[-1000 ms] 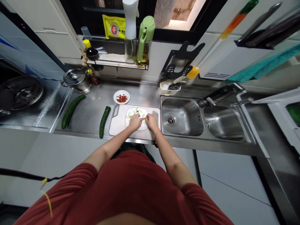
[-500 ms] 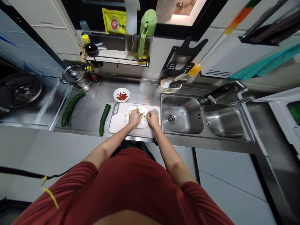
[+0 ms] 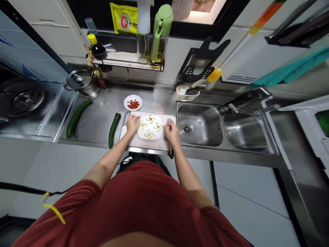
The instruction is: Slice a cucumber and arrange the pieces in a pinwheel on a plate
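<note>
A white plate point(image 3: 157, 136) lies on the white cutting board point(image 3: 167, 145), bearing several pinwheels of thin green-edged slices point(image 3: 149, 133), some with a small red piece at the centre. At the plate's left edge is my left hand point(image 3: 132, 125), fingers stretched towards the rim. My right hand point(image 3: 172, 133) is just off the right edge, fingertips pinched together; what they hold, if anything, is too small to make out. Beneath that hand lies a knife, its black handle point(image 3: 171, 153) over the counter's front edge. Red chopped bits point(image 3: 133, 104) fill a small white dish point(image 3: 125, 103) behind the board.
A cut cucumber point(image 3: 114, 130) lies left of the board, a whole one point(image 3: 77, 118) farther left. Behind stands a lidded steel pot point(image 3: 84, 85). To the right is a double sink point(image 3: 200, 142) with a tap point(image 3: 244, 101). A shelf point(image 3: 125, 64) holds bottles above.
Both hands have drawn apart from over the plate, the left one to the left and the right one slightly right and down. The slice pinwheels are now uncovered.
</note>
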### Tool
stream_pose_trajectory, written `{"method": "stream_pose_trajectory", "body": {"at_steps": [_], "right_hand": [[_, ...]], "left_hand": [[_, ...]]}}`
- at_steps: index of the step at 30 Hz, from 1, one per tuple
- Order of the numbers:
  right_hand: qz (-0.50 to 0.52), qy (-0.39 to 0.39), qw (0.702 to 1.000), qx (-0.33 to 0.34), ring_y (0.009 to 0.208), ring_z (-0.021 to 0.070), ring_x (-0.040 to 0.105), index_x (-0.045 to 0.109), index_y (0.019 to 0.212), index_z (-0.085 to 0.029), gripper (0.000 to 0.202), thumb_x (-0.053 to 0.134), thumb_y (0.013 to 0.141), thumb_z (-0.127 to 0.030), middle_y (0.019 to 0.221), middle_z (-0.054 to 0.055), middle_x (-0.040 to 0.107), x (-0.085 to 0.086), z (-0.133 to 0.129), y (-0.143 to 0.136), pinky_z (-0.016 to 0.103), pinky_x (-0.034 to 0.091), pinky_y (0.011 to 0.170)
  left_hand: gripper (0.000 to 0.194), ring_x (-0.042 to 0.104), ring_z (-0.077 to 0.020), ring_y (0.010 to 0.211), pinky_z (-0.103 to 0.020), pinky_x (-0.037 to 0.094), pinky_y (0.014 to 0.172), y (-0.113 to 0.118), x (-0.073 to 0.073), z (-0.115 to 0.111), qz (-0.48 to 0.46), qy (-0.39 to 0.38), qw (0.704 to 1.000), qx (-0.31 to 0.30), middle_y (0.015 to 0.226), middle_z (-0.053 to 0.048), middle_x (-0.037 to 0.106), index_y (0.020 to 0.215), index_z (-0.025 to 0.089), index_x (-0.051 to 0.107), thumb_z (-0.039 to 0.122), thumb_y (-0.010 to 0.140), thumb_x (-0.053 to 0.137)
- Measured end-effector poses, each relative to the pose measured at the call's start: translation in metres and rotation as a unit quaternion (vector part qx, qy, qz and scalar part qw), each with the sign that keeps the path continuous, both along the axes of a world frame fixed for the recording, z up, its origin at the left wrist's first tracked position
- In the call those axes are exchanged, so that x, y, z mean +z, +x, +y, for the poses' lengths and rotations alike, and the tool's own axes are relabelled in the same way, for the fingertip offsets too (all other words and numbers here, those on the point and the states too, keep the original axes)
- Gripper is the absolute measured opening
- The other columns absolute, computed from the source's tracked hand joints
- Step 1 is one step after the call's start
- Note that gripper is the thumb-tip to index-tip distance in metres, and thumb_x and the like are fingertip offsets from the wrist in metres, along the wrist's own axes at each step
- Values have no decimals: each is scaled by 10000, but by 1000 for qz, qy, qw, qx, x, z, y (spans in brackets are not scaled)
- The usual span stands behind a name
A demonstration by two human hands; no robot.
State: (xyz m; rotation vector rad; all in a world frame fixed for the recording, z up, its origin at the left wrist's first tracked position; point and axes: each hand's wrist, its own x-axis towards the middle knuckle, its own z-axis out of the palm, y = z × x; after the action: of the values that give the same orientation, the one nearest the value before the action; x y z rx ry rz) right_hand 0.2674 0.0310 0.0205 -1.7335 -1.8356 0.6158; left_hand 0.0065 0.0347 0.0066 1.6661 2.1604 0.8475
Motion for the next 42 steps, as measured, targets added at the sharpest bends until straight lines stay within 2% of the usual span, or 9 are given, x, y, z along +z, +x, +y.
{"method": "stream_pose_trajectory", "body": {"at_steps": [7,10,13,18,25,31,36,42], "right_hand": [[26,-9,1000,-11,726,186,540,580,884,-192,260,404,890,-384,746,22,577,2,-14,-4,275,412,701],[39,-13,999,-7,725,183,544,582,873,-198,249,419,885,-386,733,13,570,4,-17,-7,269,414,693],[47,-8,999,-5,728,181,545,587,855,-196,242,432,875,-380,725,12,566,6,-20,-10,266,415,690],[64,-11,998,-2,724,172,541,595,863,-197,231,448,874,-375,740,11,580,5,-23,-9,262,412,687],[87,12,996,-11,676,163,528,605,835,-201,219,486,868,-382,698,-4,571,-1,-27,-4,260,391,648],[87,15,996,-12,684,165,525,608,822,-205,196,494,860,-360,697,-2,565,1,-29,-5,260,387,643],[88,6,996,-13,695,168,528,616,835,-206,197,498,858,-362,710,2,572,3,-30,-7,261,386,639],[90,14,996,-5,698,174,533,614,830,-206,182,504,856,-348,701,4,564,4,-30,-10,267,389,644]], "left_hand": [[270,561,-189,959,-304,409,905,-46,-4,28,-12,-3,995,99,988,-77,603,1059,196,693,271,882,504],[270,564,-194,966,-304,406,906,-55,-2,47,-17,-18,990,137,1002,-71,617,1071,207,684,279,882,505],[262,555,-214,987,-325,405,900,-59,-1,63,-4,-40,988,148,1028,-76,621,1063,226,687,274,880,506],[244,521,-267,1045,-392,393,903,-58,1,81,45,-88,988,116,1095,-107,600,1024,245,700,232,853,526],[226,468,-303,1130,-433,362,937,-54,5,91,104,-153,980,68,1155,-124,581,987,248,689,273,863,501],[246,437,-342,1149,-464,350,940,-54,7,95,117,-151,980,46,1169,-153,570,989,217,687,316,844,515],[283,436,-323,1150,-445,340,957,-50,11,99,136,-132,982,18,1201,-140,552,1062,227,666,337,840,529],[240,428,-311,1163,-430,332,961,-43,12,105,157,-145,977,-12,1205,-131,548,998,226,687,298,844,518]]}}
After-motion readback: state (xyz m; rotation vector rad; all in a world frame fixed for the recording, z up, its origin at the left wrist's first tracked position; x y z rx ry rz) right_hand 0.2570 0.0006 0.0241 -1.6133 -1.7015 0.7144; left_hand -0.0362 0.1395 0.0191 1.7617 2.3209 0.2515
